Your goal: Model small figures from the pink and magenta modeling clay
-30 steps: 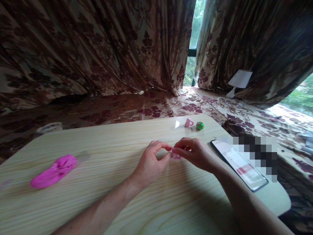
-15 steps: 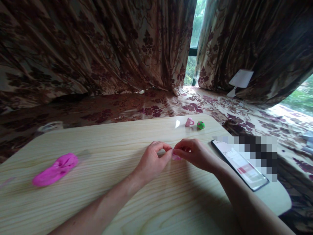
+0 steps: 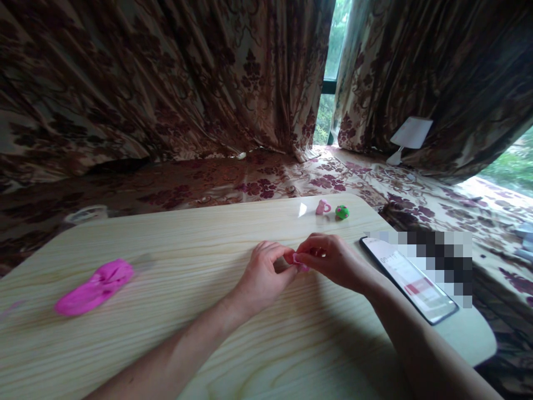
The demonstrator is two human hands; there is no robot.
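Observation:
Above the middle of the table my left hand (image 3: 264,278) and my right hand (image 3: 333,258) meet, thumbs and fingers pinched from both sides on a small piece of pink modelling clay (image 3: 303,268). Fingers hide most of the piece, so its full shape cannot be made out. Beyond my hands, near the far edge, stand a small pink clay figure with a loop (image 3: 322,208) and a green ball with pink spots (image 3: 342,211). A long, larger lump of bright pink clay (image 3: 94,289) lies at the left, with folds at its far end.
A phone (image 3: 410,283) with its screen lit lies on the right of the wooden table (image 3: 200,239), beside my right forearm. A clear round container (image 3: 86,214) shows beyond the far left edge. A white lamp (image 3: 412,133) stands behind, near the curtains.
My left fingertips have shifted slightly around the pink clay, and a little more of it shows between the hands. The things on the table stay where they were.

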